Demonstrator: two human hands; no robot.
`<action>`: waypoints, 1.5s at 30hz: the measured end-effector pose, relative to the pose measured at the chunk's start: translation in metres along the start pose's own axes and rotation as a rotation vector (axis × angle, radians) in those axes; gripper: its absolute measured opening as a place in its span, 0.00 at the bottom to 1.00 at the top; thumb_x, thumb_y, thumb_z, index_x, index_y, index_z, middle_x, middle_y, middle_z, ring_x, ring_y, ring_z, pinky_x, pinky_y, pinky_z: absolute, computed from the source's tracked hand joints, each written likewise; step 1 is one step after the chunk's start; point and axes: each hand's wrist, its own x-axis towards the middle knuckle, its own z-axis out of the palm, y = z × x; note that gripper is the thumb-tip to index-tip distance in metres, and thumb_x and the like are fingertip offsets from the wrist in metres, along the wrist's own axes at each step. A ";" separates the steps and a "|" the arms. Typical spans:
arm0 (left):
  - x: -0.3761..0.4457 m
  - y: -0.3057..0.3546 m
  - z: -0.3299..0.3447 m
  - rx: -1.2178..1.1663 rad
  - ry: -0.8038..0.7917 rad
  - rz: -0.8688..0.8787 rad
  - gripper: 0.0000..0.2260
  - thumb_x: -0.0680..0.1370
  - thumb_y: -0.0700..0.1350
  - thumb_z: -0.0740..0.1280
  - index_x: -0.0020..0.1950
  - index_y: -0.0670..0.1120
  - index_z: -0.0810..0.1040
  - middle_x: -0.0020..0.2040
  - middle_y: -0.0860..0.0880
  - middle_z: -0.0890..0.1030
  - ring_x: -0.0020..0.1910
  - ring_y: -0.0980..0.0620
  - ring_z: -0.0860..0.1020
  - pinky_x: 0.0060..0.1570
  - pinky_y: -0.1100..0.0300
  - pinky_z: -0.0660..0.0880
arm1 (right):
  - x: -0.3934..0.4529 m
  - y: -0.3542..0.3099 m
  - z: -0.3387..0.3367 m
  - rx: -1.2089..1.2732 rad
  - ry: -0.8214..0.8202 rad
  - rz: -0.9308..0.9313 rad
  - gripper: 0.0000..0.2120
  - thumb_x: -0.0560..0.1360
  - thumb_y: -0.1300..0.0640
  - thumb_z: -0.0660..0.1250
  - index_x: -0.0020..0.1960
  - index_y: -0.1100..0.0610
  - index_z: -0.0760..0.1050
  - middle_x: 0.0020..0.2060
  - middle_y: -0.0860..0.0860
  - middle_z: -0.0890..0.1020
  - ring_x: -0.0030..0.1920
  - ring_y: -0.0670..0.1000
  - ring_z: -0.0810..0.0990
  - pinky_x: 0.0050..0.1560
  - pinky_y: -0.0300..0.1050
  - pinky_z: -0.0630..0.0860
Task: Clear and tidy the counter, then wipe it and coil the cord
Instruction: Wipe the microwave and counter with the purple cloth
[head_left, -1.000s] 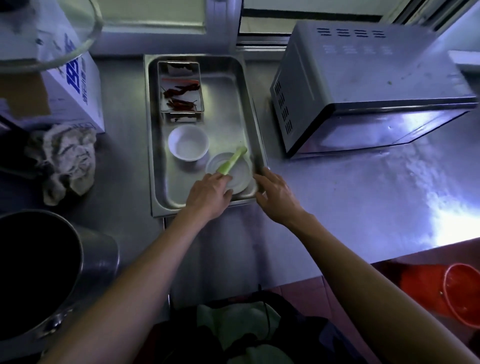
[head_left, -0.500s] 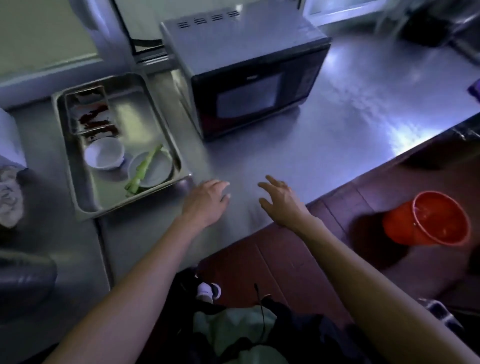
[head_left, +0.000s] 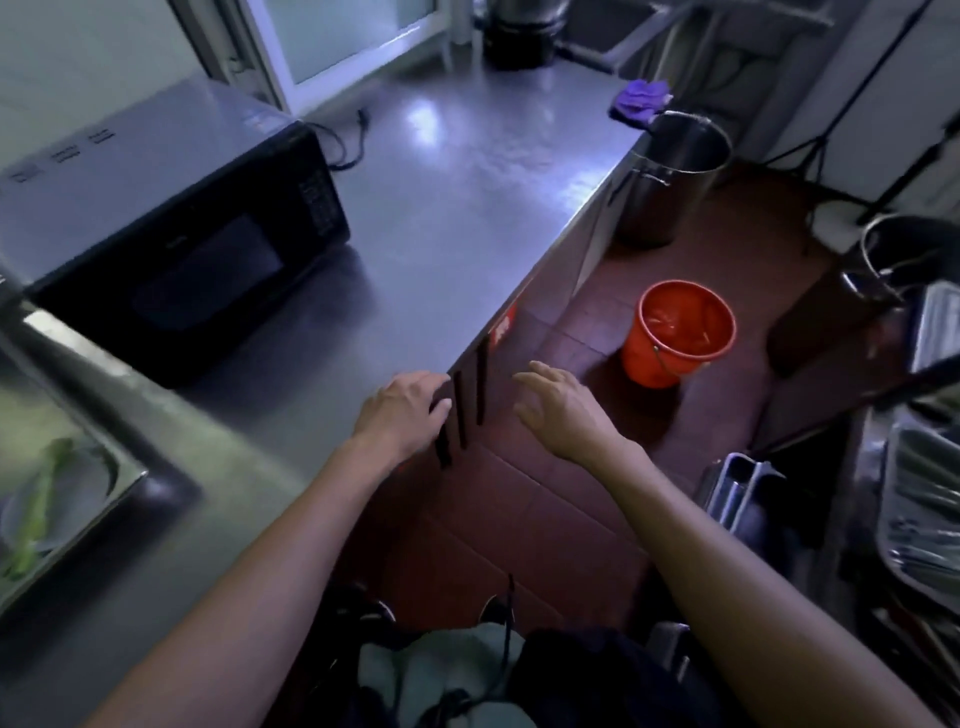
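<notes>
Both my hands hang empty, fingers loose: left hand over the surface edge, right hand past it. The cord lies at 11 o'clock behind the microwave; I judge it limp and light, best taken near the plug.

Orange bucket on red floor; steel pot beside counter end.

Past the person's empty hands the counter is dull grey steel with a pale bluish sheen. The microwave ahead and left of them has a black front and a grey top. The bucket on the floor beyond the right hand is bright orange-red, on dark red-brown tiles. The cloth at the counter's far corner is purple, the cord black.
</notes>
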 end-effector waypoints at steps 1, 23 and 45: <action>0.005 0.008 0.003 0.000 -0.011 0.018 0.17 0.80 0.53 0.63 0.69 0.52 0.75 0.66 0.50 0.78 0.65 0.47 0.74 0.60 0.52 0.73 | -0.002 0.010 -0.002 -0.001 0.003 0.017 0.21 0.78 0.54 0.66 0.70 0.55 0.72 0.68 0.56 0.73 0.70 0.59 0.69 0.65 0.59 0.71; 0.237 0.084 0.044 -0.075 -0.200 0.204 0.20 0.81 0.54 0.62 0.72 0.53 0.72 0.68 0.48 0.76 0.67 0.45 0.74 0.62 0.49 0.72 | 0.122 0.143 -0.063 -0.083 -0.016 0.265 0.25 0.78 0.51 0.66 0.74 0.53 0.69 0.74 0.53 0.69 0.73 0.57 0.66 0.69 0.56 0.68; 0.481 0.255 0.040 0.288 -0.362 0.370 0.24 0.82 0.56 0.59 0.77 0.53 0.63 0.73 0.49 0.71 0.71 0.44 0.69 0.66 0.47 0.69 | 0.241 0.342 -0.171 -0.031 0.049 0.370 0.26 0.79 0.50 0.64 0.76 0.52 0.65 0.76 0.54 0.66 0.75 0.58 0.64 0.69 0.58 0.66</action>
